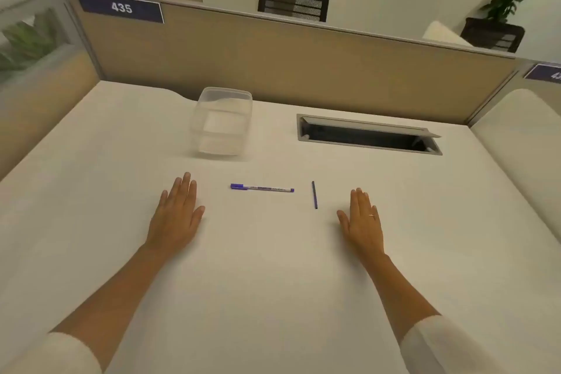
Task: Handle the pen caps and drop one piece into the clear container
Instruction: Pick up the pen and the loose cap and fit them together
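Note:
A white pen (262, 188) with a blue cap on its left end lies crosswise on the white desk (273, 282), between my two hands. To its right lies a thin dark blue stick-like piece (314, 194), pointing away from me. A clear plastic container (223, 121) stands behind the pen, open at the top, with nothing visible inside. My left hand (177, 215) rests flat on the desk, palm down, left of the pen. My right hand (362, 220), with a ring on one finger, lies flat to the right of the dark piece. Neither hand touches any object.
An open cable slot (368, 135) with a raised flap is set into the desk at the back right. A beige partition (288, 61) closes off the far edge. A second desk (522, 146) adjoins on the right.

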`<move>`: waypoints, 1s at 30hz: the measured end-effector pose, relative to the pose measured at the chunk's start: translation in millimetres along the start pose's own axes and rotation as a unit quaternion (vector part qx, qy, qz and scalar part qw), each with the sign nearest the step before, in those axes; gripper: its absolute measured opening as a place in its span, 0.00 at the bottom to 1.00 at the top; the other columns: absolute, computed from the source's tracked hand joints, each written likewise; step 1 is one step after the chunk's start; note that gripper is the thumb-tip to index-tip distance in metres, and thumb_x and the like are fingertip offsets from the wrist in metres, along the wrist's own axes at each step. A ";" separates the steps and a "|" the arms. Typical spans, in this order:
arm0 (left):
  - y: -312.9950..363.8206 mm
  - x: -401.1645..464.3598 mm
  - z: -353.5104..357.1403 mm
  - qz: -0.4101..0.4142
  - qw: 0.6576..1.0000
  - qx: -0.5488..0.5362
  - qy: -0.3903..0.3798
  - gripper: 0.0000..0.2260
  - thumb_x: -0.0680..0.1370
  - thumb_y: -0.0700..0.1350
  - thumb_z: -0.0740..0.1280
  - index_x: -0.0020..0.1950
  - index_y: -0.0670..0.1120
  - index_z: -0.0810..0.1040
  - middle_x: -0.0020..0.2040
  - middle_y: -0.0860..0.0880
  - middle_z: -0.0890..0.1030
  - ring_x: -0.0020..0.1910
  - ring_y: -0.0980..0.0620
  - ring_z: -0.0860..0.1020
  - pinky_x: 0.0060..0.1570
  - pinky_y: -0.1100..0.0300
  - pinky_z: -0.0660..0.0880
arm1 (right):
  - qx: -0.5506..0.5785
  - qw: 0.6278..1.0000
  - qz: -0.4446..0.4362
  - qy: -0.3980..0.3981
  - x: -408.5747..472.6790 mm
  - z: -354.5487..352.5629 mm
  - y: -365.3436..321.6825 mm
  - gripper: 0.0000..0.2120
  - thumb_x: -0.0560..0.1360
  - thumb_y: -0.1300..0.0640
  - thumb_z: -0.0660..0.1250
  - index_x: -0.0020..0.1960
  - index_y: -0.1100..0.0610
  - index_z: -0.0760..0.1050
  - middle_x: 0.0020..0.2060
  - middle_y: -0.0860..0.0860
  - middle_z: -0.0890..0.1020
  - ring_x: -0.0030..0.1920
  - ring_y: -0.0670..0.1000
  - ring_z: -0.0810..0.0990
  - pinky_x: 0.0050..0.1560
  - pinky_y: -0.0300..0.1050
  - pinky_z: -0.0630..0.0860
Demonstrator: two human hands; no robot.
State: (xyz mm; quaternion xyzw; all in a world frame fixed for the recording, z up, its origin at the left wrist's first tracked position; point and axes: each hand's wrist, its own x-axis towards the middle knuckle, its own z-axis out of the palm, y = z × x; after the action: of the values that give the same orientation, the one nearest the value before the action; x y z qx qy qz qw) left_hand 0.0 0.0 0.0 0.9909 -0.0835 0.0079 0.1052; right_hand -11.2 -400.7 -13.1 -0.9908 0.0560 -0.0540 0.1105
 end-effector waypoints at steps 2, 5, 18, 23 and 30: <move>-0.2 -6.6 8.2 -0.018 1.000 -0.014 -0.014 0.31 0.76 0.54 0.45 0.73 0.36 0.59 0.76 0.37 0.58 0.74 0.38 0.59 0.69 0.39 0.59 | 0.011 1.000 0.011 -0.019 -10.4 5.2 2.3 0.28 0.80 0.48 0.53 0.75 0.61 0.51 0.76 0.57 0.56 0.75 0.55 0.53 0.74 0.55 0.52; -2.1 -13.2 20.6 -0.029 0.999 -0.017 -0.017 0.32 0.76 0.56 0.42 0.73 0.38 0.58 0.76 0.39 0.57 0.75 0.40 0.56 0.70 0.40 0.55 | 0.014 0.998 0.025 -0.048 -25.4 16.9 6.7 0.28 0.80 0.48 0.52 0.75 0.60 0.52 0.76 0.56 0.56 0.76 0.53 0.52 0.74 0.53 0.51; -4.8 -12.2 23.1 -0.039 0.999 -0.026 -0.018 0.31 0.76 0.56 0.43 0.73 0.41 0.61 0.76 0.43 0.60 0.75 0.45 0.59 0.71 0.45 0.55 | 0.086 0.992 0.003 0.093 -4.3 13.4 -31.1 0.13 0.74 0.61 0.67 0.57 0.64 0.76 0.54 0.62 0.78 0.53 0.65 0.76 0.53 0.56 0.71; -5.8 -10.5 22.8 -0.040 0.999 -0.034 -0.003 0.31 0.76 0.57 0.43 0.73 0.42 0.61 0.76 0.44 0.60 0.75 0.46 0.58 0.72 0.47 0.54 | 0.206 0.975 -0.043 0.064 31.7 20.0 -102.2 0.08 0.74 0.67 0.65 0.52 0.64 0.79 0.45 0.60 0.78 0.47 0.61 0.75 0.50 0.45 0.66; -8.1 -9.1 26.0 -0.043 0.998 -0.041 0.006 0.30 0.76 0.57 0.44 0.73 0.42 0.62 0.76 0.45 0.61 0.75 0.47 0.59 0.72 0.47 0.55 | 0.205 0.978 0.025 0.027 56.2 44.1 -129.1 0.10 0.78 0.65 0.61 0.56 0.67 0.76 0.48 0.61 0.76 0.48 0.59 0.75 0.45 0.43 0.70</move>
State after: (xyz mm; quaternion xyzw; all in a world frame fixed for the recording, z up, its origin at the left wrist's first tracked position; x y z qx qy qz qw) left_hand -7.7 3.9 -27.4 0.9884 -0.0404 0.0057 0.1463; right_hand 62.4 -273.0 -21.5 -0.9434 0.0719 -0.0881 0.3115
